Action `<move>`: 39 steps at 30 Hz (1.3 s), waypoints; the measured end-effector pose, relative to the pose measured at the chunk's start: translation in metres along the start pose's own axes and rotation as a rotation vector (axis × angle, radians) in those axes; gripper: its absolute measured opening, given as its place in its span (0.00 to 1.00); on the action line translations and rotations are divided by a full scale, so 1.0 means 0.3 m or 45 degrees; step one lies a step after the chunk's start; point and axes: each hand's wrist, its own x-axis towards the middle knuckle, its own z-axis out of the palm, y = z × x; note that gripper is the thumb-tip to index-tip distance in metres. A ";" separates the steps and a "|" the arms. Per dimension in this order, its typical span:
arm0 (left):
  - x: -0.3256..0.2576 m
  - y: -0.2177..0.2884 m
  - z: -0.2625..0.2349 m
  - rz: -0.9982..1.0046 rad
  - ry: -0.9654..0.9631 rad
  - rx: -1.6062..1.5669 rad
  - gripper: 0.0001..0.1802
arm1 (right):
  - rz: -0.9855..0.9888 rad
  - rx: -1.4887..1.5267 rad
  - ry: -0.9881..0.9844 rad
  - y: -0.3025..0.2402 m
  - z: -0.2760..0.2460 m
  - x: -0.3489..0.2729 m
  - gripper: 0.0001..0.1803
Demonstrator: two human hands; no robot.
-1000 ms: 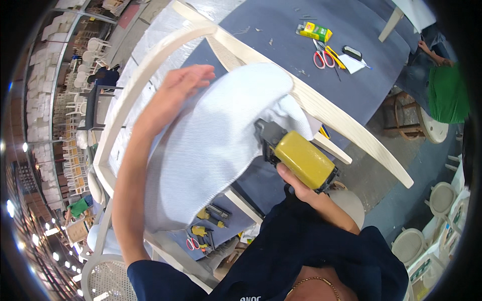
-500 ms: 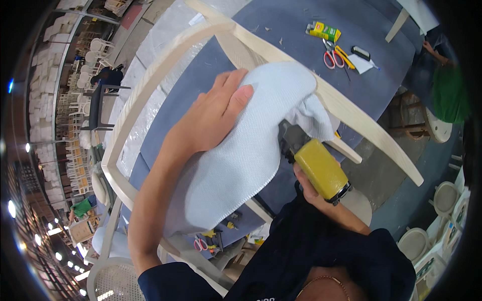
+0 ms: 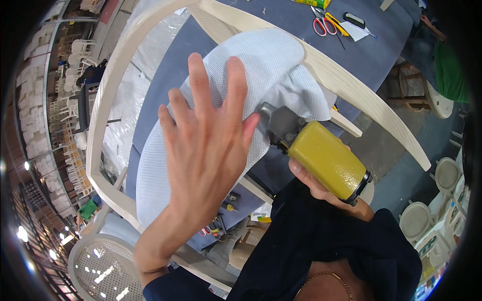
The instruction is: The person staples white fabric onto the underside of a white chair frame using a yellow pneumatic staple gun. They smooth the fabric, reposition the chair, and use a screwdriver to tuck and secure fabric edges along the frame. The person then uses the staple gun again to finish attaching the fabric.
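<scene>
Your left hand (image 3: 206, 130) was over the fabric (image 3: 271, 52), left of the tool (image 3: 326, 158) in your right hand (image 3: 307, 181); scissors (image 3: 324, 27) lay beyond, on the table (image 3: 374, 60).

Beyond one chair frame (image 3: 351, 89): one pair of scissors (image 3: 323, 20), one utility knife (image 3: 336, 23), one pen (image 3: 370, 33); between its arms: one staple gun (image 3: 329, 158), one fabric (image 3: 266, 60).

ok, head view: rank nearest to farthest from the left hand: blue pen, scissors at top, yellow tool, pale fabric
From the left hand:
1. Pale fabric: directly beneath
2. Yellow tool: right
3. Scissors: upper right
4. Blue pen: right of the scissors
</scene>
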 end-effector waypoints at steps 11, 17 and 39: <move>-0.010 -0.016 -0.020 0.071 -0.015 -0.128 0.44 | -0.149 0.204 -0.031 0.031 0.066 0.003 0.11; -0.021 -0.031 -0.015 0.093 0.053 -0.207 0.43 | -0.138 0.231 -0.048 0.029 0.106 -0.034 0.12; -0.290 0.239 0.032 0.233 -0.006 -1.129 0.39 | -0.538 0.690 0.294 -0.117 -0.100 -0.094 0.11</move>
